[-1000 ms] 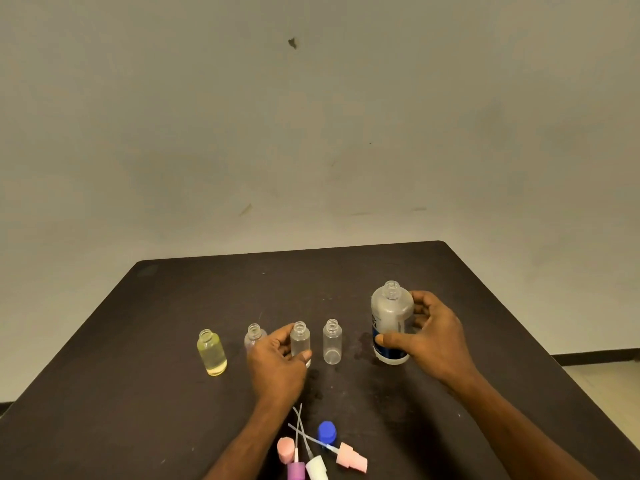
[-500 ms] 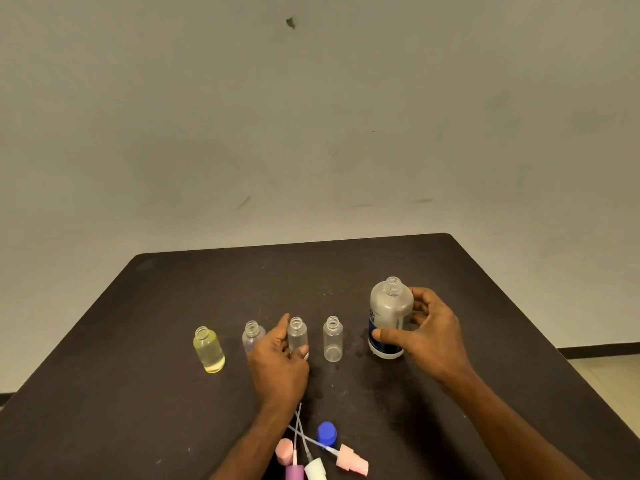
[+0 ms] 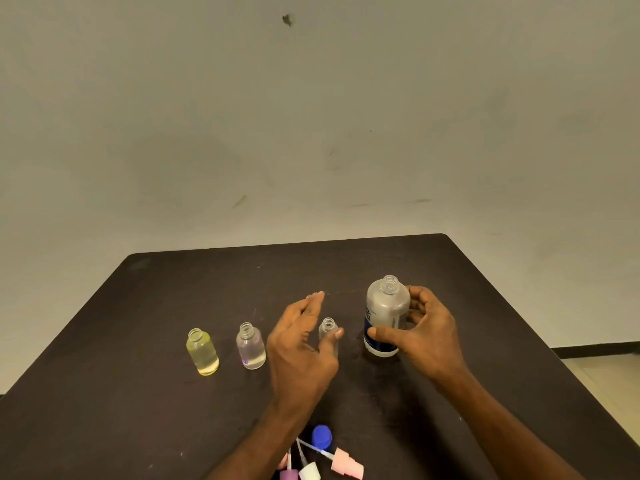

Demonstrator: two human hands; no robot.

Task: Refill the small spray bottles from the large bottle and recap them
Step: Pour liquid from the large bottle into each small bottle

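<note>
From the head camera, a dark, matte table [image 3: 173,393] with a rounded far corner stands against a plain, scuffed pale wall [image 3: 311,116]. The right hand [image 3: 427,336] grasps the large bottle [image 3: 386,317], thumb across its blue label at the front and fingers curled round the far side. The bottle is frosted, translucent plastic with rounded shoulders and an open threaded neck; it stands upright on the table.

The left hand [image 3: 299,344] is released, fingers straight and loosely together, raised edge-on over the row of small bottles and holding nothing. Its thumb lies in front of a clear small bottle [image 3: 328,332], uncapped and upright; whether thumb and bottle touch cannot be told. To the left stand two more stubby cylindrical bottles with open threaded necks: a faintly violet bottle [image 3: 251,346] of clear plastic, and farther left a yellow bottle [image 3: 202,351] holding yellowish liquid.

At the near edge, beside the left forearm, lie the removed tops: a blue cap [image 3: 321,436], a pink spray head [image 3: 348,464] with its thin clear dip tube, a white cap [image 3: 310,472] and a purple cap [image 3: 289,474], partly cut off by the frame.
</note>
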